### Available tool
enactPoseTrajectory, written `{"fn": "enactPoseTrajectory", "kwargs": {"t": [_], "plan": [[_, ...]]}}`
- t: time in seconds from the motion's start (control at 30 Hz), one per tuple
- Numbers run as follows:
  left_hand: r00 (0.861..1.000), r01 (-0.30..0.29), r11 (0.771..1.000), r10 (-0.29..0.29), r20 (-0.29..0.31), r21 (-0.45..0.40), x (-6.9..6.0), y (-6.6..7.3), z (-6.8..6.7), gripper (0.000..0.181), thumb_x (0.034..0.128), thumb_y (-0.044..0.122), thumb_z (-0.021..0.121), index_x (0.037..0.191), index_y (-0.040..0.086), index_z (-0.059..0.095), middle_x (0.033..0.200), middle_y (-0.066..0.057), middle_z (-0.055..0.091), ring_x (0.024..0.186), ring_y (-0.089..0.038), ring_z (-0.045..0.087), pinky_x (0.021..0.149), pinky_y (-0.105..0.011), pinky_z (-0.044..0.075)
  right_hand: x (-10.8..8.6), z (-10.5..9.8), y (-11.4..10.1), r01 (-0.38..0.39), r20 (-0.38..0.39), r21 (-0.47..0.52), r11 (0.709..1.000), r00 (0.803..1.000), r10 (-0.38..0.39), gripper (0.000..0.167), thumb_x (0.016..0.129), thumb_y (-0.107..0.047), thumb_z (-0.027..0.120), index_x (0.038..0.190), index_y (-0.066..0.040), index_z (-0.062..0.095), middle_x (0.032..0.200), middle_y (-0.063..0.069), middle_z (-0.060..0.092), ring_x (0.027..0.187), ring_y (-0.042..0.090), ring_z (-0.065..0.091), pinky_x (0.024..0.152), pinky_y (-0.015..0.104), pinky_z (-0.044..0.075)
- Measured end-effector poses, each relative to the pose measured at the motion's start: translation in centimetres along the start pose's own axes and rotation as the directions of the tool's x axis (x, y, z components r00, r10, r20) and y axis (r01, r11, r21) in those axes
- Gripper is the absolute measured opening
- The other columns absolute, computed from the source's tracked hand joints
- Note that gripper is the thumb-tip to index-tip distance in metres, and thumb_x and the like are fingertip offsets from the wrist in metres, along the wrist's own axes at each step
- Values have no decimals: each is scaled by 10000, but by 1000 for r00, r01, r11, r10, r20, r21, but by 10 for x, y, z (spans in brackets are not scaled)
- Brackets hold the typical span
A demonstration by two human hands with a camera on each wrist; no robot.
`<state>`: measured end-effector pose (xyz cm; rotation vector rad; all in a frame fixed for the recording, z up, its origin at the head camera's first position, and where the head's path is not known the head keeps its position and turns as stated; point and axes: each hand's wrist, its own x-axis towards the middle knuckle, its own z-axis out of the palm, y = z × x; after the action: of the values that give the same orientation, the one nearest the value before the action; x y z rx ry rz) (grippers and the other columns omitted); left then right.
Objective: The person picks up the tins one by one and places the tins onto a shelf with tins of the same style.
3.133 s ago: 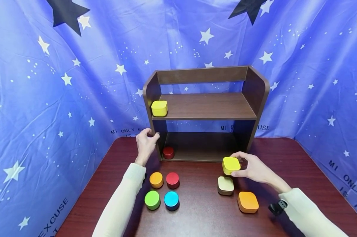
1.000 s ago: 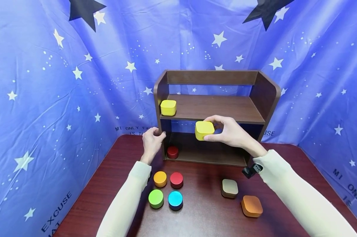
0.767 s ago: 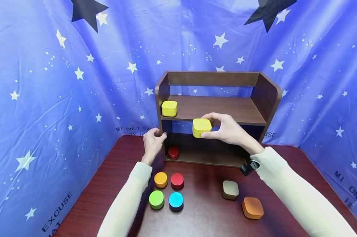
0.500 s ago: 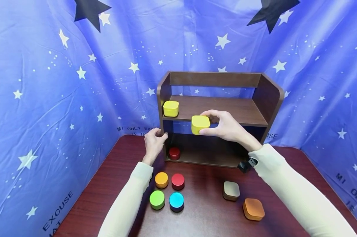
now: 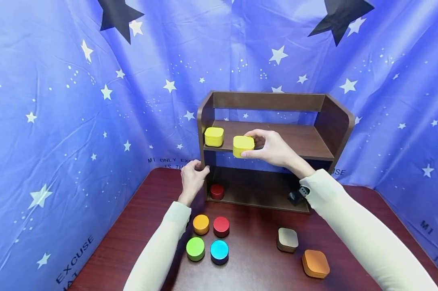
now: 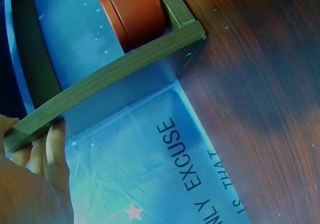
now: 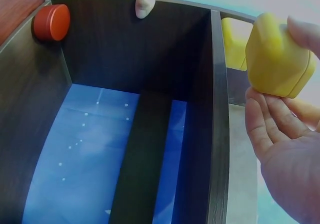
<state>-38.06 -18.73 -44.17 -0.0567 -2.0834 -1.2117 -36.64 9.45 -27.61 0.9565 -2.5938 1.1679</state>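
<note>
My right hand (image 5: pixel 275 148) pinches a yellow rounded-square tin (image 5: pixel 243 147) between thumb and fingers, in front of the upper board of a dark brown two-tier shelf (image 5: pixel 291 135). In the right wrist view the fingers sit under this tin (image 7: pixel 277 57) and the thumb on its other side. A matching yellow tin (image 5: pixel 214 137) stands at the left end of the upper board, a small gap from the held one. With thumb inside and fingers outside, my left hand (image 5: pixel 192 178) grips the shelf's left side panel (image 6: pixel 100 84). Below, a red round tin (image 5: pixel 217 191) stands in the lower left corner.
On the table (image 5: pixel 255 250), front left, stand orange (image 5: pixel 201 224), red (image 5: pixel 221 226), green (image 5: pixel 195 248) and blue (image 5: pixel 219 251) round tins. Beige (image 5: pixel 287 239) and orange (image 5: pixel 315 263) square tins stand front right. A starry blue curtain (image 5: pixel 161 121) surrounds the table.
The right hand has lifted the yellow tin from above the table's right side up and left to the upper board. The left hand keeps its grip; the head view has shifted slightly.
</note>
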Motion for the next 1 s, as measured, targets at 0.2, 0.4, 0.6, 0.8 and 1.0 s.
{"fn": "enactPoseTrajectory", "kwargs": {"t": [0.2,0.4,0.6,0.8,1.0], "plan": [[1000,3,1000,-3,-3,-5,-3,0,1,151,840,168,826,824,37,752,822,-155,778,796,-329,702,770,-407,539,12,1,3,-19,5,-33,999,1000,19,546,867,-235,918,1338,-63,703,1129,141,776,987,262,755,846,250,577],[1000,7,1000,-7,8,-15,-4,-1,1,158,838,164,832,835,25,758,844,-170,785,815,-347,714,786,-433,549,21,2,8,-42,13,-55,998,999,43,550,883,-259,910,1342,-40,701,1151,172,774,1030,288,759,872,273,571],[1000,-9,1000,9,3,0,-3,-3,2,159,836,176,819,846,26,767,856,-168,782,814,-344,722,795,-453,564,30,2,10,-59,7,-74,996,998,60,525,902,-252,895,1343,-39,706,1177,177,774,1051,302,754,878,292,564],[1000,-15,1000,16,6,-6,-2,-3,1,146,843,165,824,829,35,758,829,-161,772,787,-331,700,770,-408,534,38,2,13,-93,10,-85,992,995,95,536,912,-291,883,1360,-58,705,1205,166,777,1071,295,744,908,332,563],[1000,-17,1000,17,7,-5,0,-2,-1,148,849,172,822,826,41,758,822,-155,769,784,-324,697,769,-410,532,44,3,16,-100,25,-94,990,994,103,556,921,-295,878,1374,-34,689,1229,187,769,1104,313,740,940,350,560]]}}
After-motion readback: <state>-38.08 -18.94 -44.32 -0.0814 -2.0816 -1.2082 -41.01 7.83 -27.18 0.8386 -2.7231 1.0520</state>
